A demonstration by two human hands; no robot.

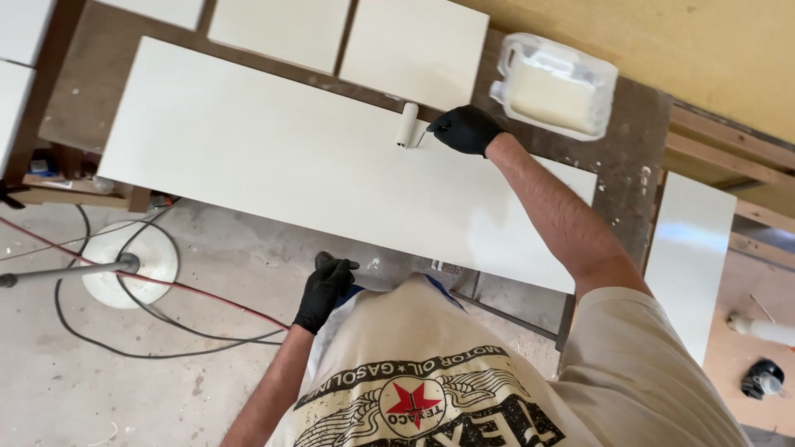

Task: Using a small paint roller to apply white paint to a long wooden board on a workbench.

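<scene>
Hands apart: right hand (465, 129) clamped on roller (407, 124) nr panel (273, 157) far edge, left hand (324, 290) loosely curled, empty.

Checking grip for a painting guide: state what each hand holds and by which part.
The right hand holds a small paint roller by its handle, the roller head resting on the large white panel. The left hand holds nothing, hanging by the body.

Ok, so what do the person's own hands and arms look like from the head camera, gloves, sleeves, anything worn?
Both hands wear snug black disposable gloves ending at the wrist: the left hand and the right hand. The forearms are bare, with no watch or bands visible. A short beige T-shirt sleeve covers the right upper arm.
</scene>
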